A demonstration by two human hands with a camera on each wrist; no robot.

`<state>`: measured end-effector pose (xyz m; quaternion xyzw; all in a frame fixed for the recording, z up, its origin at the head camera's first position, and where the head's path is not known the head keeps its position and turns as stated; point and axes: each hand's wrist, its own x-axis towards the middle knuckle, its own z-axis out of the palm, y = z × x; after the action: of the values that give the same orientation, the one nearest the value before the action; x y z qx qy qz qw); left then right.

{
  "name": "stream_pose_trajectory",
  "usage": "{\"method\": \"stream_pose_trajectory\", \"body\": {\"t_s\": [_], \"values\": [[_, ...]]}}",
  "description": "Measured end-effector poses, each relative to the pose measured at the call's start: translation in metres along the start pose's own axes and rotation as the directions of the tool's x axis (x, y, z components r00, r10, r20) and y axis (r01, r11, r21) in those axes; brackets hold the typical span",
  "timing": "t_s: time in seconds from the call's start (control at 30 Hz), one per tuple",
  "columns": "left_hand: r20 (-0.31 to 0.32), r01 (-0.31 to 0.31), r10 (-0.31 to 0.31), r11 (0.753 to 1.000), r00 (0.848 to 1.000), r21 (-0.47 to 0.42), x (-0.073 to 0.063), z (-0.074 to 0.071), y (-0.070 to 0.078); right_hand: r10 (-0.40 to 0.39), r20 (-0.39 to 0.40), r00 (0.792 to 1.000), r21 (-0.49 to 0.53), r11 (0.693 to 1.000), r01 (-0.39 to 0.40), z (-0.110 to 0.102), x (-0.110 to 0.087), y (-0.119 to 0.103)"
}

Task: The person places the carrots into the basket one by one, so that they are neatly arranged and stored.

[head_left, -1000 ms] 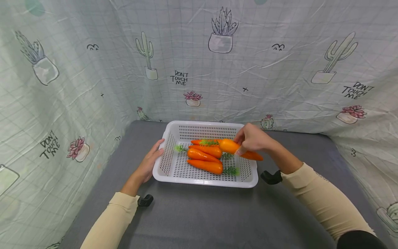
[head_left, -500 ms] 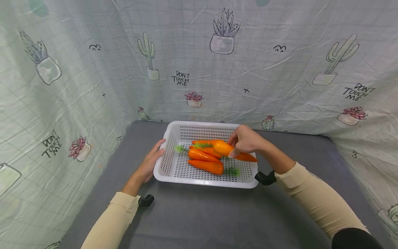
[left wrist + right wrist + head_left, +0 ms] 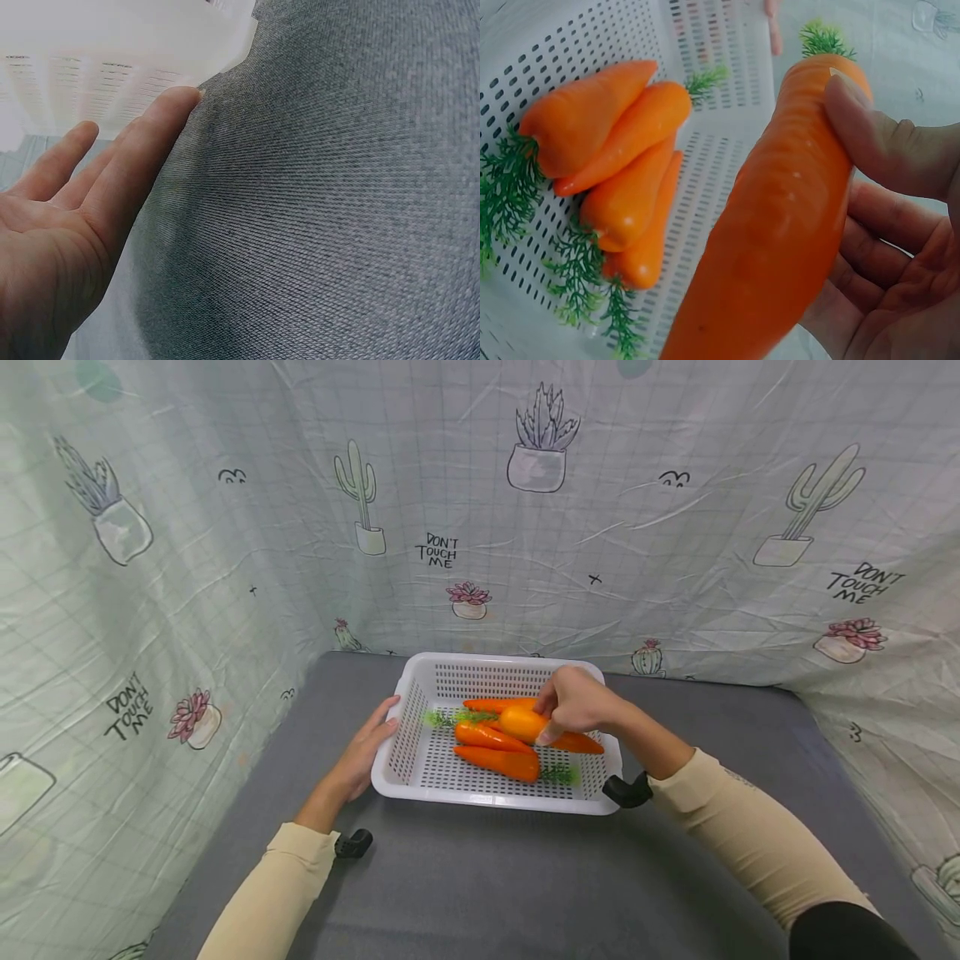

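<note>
A white plastic basket (image 3: pixel 495 802) with slotted walls stands on the grey table. My right hand (image 3: pixel 581 700) pinches an orange carrot (image 3: pixel 780 202) between thumb and fingers, above the right half of the basket. Feathery green leaves (image 3: pixel 825 39) show past the thick end of this carrot, which points left in the head view; its tip points right. Below it, several more carrots (image 3: pixel 498 762) with green tops lie inside, partly covered by the held one. At the basket's left end my left hand (image 3: pixel 360 756) touches the outer wall with nearly straight fingers (image 3: pixel 142 150).
A pale cloth curtain (image 3: pixel 600 518) printed with cacti hangs behind and on both sides of the grey tabletop (image 3: pixel 465 877). Dark wrist-worn devices (image 3: pixel 628 791) sit under both forearms. The basket's back rim lies near the curtain.
My right hand has moved left with the carrot, from over the right end of the basket further in over the lying carrots. My left hand stays at the left end.
</note>
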<state>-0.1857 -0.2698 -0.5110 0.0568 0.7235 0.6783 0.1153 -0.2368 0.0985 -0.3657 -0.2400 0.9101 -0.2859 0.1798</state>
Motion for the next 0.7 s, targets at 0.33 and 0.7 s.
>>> {"method": "stream_pose_trajectory", "body": {"t_s": [0.33,0.7], "values": [[-0.003,0.001,-0.001,1.0,1.0,0.0,0.0,0.0,0.0,-0.053,0.024,0.998,-0.02,0.998,0.053,0.008,0.007,-0.009],[-0.004,0.007,-0.007,1.0,1.0,-0.011,-0.002,0.001,0.002,-0.064,0.074,0.995,0.027,0.998,0.062,0.016,0.013,-0.012]]}}
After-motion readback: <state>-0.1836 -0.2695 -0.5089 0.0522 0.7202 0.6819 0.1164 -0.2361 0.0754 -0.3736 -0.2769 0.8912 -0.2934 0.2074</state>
